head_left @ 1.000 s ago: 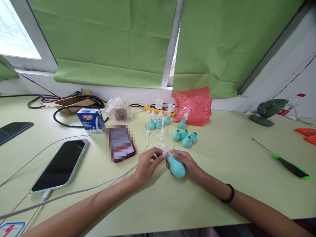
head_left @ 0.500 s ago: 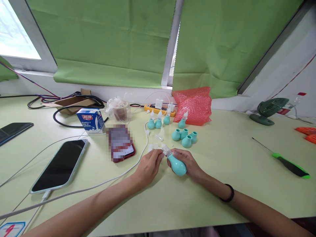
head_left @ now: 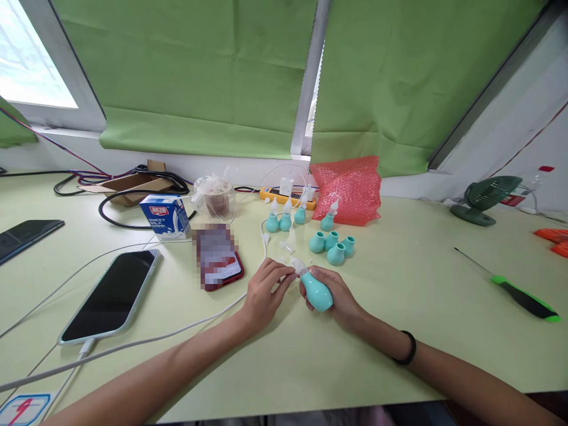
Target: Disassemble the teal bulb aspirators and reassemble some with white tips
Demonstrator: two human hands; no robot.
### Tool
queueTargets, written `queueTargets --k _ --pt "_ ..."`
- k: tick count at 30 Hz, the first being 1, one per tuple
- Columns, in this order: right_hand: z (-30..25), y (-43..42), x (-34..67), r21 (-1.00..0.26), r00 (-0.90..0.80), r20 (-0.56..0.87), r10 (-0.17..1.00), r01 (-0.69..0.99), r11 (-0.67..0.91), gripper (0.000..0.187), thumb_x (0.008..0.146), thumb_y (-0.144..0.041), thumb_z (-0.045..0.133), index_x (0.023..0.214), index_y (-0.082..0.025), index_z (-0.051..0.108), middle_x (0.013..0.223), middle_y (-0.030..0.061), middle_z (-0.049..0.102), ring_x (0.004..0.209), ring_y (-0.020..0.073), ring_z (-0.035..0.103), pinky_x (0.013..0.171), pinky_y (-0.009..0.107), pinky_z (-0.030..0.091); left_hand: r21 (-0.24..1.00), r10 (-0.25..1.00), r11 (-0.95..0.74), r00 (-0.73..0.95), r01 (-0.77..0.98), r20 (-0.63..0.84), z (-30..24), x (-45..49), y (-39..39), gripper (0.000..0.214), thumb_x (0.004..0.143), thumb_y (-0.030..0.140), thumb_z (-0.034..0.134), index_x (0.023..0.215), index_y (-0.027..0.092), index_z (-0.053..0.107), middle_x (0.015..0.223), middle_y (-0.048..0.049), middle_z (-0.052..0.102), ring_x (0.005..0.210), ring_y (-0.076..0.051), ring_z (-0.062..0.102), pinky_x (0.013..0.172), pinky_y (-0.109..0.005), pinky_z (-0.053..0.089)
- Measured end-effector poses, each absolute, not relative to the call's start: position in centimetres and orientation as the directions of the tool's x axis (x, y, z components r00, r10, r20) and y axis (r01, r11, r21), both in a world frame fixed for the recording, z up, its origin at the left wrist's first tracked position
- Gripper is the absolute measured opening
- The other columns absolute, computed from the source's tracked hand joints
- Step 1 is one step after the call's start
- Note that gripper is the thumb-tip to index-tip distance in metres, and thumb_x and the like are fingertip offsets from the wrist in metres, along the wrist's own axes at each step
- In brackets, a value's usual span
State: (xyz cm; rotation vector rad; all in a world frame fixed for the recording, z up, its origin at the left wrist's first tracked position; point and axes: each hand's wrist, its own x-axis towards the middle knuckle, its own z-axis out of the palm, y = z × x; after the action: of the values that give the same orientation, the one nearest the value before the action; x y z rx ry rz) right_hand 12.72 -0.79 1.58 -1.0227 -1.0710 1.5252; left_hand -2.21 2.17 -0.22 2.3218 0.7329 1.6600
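Note:
A turquoise nasal aspirator (head_left: 318, 291) with a clear nozzle lies tilted in my right hand (head_left: 339, 293), its bulb end toward me. My right fingers are wrapped round the neck and side of the bulb. On the other side my left hand (head_left: 267, 294) is closed, thumb and fingertips pinching at the clear nozzle (head_left: 299, 266). Just beyond my hands, small clear plastic parts (head_left: 287, 247) lie on the table, partly hidden by my left fingers. Several turquoise bulbs without nozzles (head_left: 336, 254) stand to the right. Farther back, several aspirators with nozzles (head_left: 284, 221) stand upright.
A red bubble-wrap bag (head_left: 346, 192) and an orange power strip (head_left: 275, 195) lie at the back. Left are a milk carton (head_left: 165, 218), a red-cased phone (head_left: 220, 260) and a charging phone (head_left: 110, 299) with white cable. Right are a screwdriver (head_left: 523, 297) and green fan (head_left: 486, 198).
My left fingers have shifted and spread a little at the nozzle, with the back of the hand raised. The aspirator has tipped slightly in my right hand. The view has moved a touch.

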Motion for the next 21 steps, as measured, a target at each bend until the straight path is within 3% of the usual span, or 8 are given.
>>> queueTargets --k 7,21 --pt "0.99 -1.03 12.67 -0.985 -0.059 -0.077 0.995 -0.151 -0.085 0.028 0.074 -0.041 0.05 0.065 -0.014 0.05 0.058 0.001 0.053 0.048 0.0095 0.046 0.043 0.021 0.038 0.268 0.401 -0.877 0.299 0.399 0.866 -0.89 -2.03 2.39 0.008 0.075 0.009 0.051 0.079 0.014 0.058 0.066 -0.0049 0.059 0.062 -0.012 0.047 0.053 -0.025 0.042" --pt "1.54 -0.61 13.04 -0.969 -0.094 -0.177 0.98 -0.16 -0.191 0.027 0.069 -0.038 0.053 0.057 -0.014 0.048 0.049 -0.0005 0.051 0.04 0.0083 0.043 0.036 0.02 0.033 0.21 0.426 -0.844 0.378 0.493 0.822 -0.77 -1.85 2.43 0.011 0.076 0.014 0.048 0.069 0.015 0.056 0.06 -0.0035 0.058 0.061 -0.013 0.047 0.054 -0.025 0.043"
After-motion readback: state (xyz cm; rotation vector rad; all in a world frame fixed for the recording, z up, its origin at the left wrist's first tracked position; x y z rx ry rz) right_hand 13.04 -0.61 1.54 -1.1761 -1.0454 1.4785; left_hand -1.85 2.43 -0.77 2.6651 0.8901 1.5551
